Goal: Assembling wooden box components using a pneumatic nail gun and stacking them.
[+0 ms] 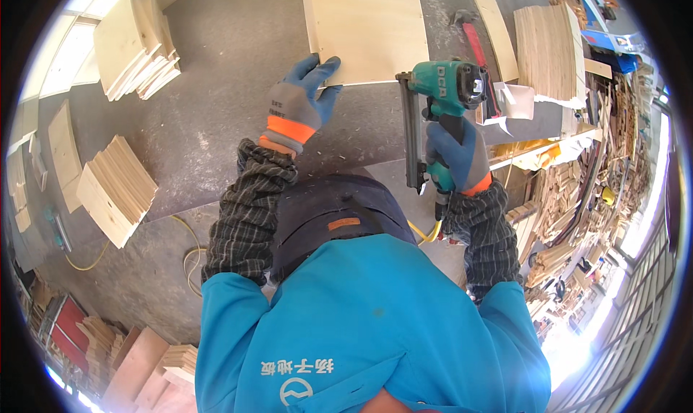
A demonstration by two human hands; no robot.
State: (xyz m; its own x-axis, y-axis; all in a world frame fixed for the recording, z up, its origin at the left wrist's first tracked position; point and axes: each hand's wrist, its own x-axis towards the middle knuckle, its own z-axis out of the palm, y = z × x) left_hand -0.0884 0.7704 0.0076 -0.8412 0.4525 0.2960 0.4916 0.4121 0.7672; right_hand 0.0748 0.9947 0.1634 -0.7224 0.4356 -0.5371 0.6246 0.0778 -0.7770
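My left hand (299,99), in a grey and blue glove with an orange cuff, lies flat on the near left corner of a pale plywood board (368,27) on the grey workbench (209,117). My right hand (456,157), in a blue glove, grips the handle of a teal pneumatic nail gun (440,88). The gun's nose sits at the board's near right edge, with its long magazine hanging toward me. A yellow air hose (426,233) runs off below the gun's handle.
Stacks of cut plywood pieces (137,45) (115,189) stand on the left of the bench. A tall stack (552,49) and a curved strip (494,27) lie to the right, beside a red-handled hammer (473,38). Wood offcuts (577,204) crowd the right side. A yellow hose coil (191,258) lies on the floor.
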